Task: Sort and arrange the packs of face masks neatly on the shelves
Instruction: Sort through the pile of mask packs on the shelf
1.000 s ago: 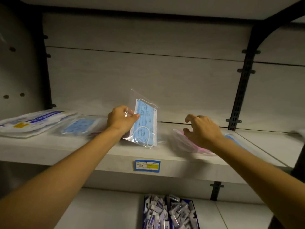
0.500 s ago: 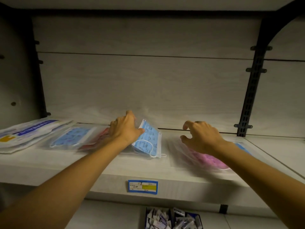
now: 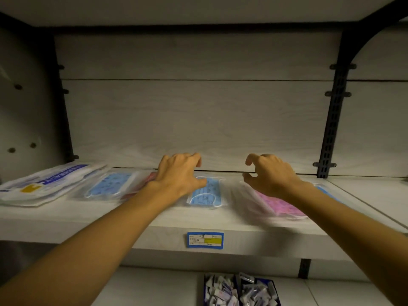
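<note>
A clear pack with a blue face mask [image 3: 206,194] lies flat on the pale shelf [image 3: 154,226]. My left hand [image 3: 178,173] hovers over its left side, fingers spread and curled, holding nothing. A pink mask pack [image 3: 278,205] lies to the right; my right hand [image 3: 270,173] is above its back end, fingers apart and empty. Further left lie another blue mask pack [image 3: 110,184], a reddish pack [image 3: 148,183] partly hidden by my left wrist, and a large white pack with blue print [image 3: 39,186].
A blue-and-yellow price tag [image 3: 205,240] sticks to the shelf's front edge. Black slotted uprights [image 3: 331,129] stand at the back right and left. Below, a dark blue bin [image 3: 240,291] holds several small sachets. A blue edge [image 3: 326,193] shows past my right forearm.
My left hand laid the upright blue mask pack flat on the shelf and let go of it. My right hand lifted slightly off the pink pack.
</note>
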A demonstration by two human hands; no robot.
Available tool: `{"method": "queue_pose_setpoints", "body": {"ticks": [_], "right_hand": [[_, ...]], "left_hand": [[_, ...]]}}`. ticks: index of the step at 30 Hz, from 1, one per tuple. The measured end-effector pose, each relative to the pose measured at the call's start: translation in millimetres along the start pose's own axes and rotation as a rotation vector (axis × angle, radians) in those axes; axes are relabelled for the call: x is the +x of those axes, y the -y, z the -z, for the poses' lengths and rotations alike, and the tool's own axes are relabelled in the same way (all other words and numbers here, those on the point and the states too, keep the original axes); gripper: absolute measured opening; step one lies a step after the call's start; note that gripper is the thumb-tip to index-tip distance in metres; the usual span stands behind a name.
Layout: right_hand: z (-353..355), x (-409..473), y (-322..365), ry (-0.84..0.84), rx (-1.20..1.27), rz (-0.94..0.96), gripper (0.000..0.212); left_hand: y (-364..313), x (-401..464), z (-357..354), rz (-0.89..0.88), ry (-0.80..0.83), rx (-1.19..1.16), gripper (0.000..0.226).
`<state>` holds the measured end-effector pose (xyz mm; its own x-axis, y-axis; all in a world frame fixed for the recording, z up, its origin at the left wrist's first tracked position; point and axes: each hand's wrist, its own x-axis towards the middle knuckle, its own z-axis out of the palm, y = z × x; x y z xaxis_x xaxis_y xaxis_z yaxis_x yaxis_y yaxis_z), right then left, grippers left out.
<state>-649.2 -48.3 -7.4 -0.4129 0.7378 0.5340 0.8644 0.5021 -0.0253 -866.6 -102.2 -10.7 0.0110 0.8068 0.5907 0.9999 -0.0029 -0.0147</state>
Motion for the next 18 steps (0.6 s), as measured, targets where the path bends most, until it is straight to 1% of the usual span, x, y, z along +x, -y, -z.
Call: {"method": "queue_pose_setpoints", "body": {"ticks": [3, 7, 11, 14, 18], "right_hand": [[8, -12, 7, -0.017, -0.011, -0.024, 0.042], [18, -37, 11, -0.025, -0.02, -0.067, 0.044], [21, -73, 9, 0.009, -0.007, -0.175, 0.038], [27, -101, 4, -0.009, -0.021, -0.237, 0.036], [46, -127, -9, -0.023, -0.066, -0.267, 0.036]], "left_hand": [[-4, -10, 8, -0.045, -0.004, -0.004, 0.04], [-13, -24, 16, -0.12, -0.007, -0.063, 0.035], [-26, -38, 17, -0.173, -0.029, -0.164, 0.032], [-42, -47, 14, -0.219, -0.048, -0.219, 0.031], [-73, -56, 23, -0.292, -0.091, -0.263, 0.026]]}}
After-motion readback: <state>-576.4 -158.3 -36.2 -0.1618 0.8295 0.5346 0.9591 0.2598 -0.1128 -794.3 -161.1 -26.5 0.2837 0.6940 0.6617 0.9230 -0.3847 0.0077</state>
